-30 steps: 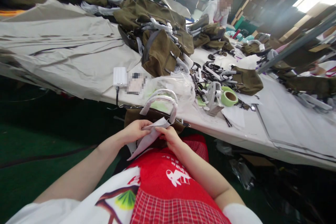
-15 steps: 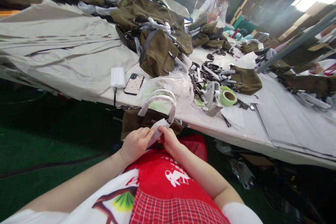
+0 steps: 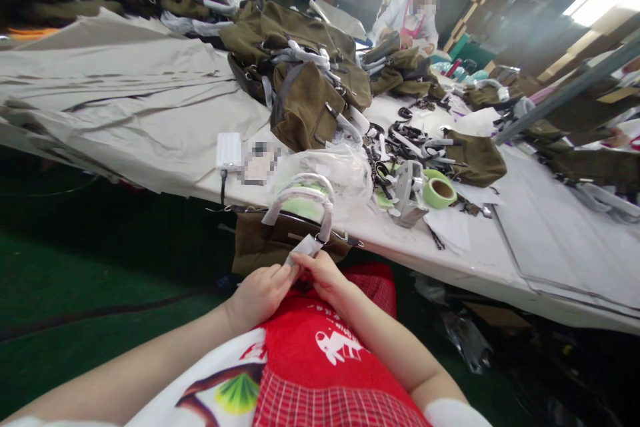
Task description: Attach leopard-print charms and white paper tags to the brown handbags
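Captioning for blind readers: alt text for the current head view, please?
The left hand and right hand pinch a pale strip near the wrapped handles of an olive bag; more bags and a green roll lie beyond.

The left hand (image 3: 263, 293) is covering the lower end of the wrap (image 3: 307, 245), and the right hand (image 3: 323, 273) is hiding its own lower fingers. Both hands are blocking part of the bag (image 3: 257, 240). The bottom edge is cutting off the apron (image 3: 320, 380), whose small lettering is blurring beyond reading. Coarse blocks are masking the phone (image 3: 259, 163). The left edge is cropping a bag pile (image 3: 85, 3), and shadow is obscuring things under the table (image 3: 395, 243).
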`<state>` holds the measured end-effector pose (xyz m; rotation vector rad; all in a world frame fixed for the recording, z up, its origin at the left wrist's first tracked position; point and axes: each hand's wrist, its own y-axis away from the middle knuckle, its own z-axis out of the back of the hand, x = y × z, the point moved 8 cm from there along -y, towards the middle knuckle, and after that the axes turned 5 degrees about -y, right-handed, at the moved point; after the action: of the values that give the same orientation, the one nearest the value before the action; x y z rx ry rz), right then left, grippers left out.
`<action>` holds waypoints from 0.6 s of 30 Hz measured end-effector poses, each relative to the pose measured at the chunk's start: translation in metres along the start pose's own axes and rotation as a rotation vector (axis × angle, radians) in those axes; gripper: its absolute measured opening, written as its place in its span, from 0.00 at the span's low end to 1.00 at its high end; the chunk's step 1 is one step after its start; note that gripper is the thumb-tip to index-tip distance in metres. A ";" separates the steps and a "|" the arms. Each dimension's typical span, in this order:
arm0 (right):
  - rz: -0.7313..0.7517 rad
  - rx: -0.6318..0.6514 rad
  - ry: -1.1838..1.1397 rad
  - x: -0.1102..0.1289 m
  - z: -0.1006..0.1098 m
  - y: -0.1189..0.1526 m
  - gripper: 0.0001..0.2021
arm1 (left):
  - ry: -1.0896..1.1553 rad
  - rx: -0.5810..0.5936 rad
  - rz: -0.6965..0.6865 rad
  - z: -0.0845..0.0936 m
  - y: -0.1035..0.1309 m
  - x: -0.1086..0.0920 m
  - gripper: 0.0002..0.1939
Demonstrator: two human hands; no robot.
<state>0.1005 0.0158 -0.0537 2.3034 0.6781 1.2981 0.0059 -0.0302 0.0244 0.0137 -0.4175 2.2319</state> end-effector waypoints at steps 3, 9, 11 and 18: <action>0.103 -0.067 0.033 0.004 0.003 -0.001 0.18 | 0.057 -0.003 0.070 0.002 0.001 0.004 0.17; 0.172 -0.162 -0.080 0.014 0.009 0.002 0.19 | 0.365 0.113 0.569 0.009 0.010 0.052 0.02; 0.173 -0.149 -0.110 0.015 0.007 0.002 0.20 | 0.534 0.144 0.594 0.012 0.008 0.060 0.06; 0.190 -0.107 -0.108 0.017 -0.001 0.004 0.20 | 1.307 0.328 0.866 -0.031 0.001 0.067 0.26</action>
<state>0.1079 0.0228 -0.0390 2.3749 0.3527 1.2470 -0.0340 0.0285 0.0051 -1.5918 0.7937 2.4804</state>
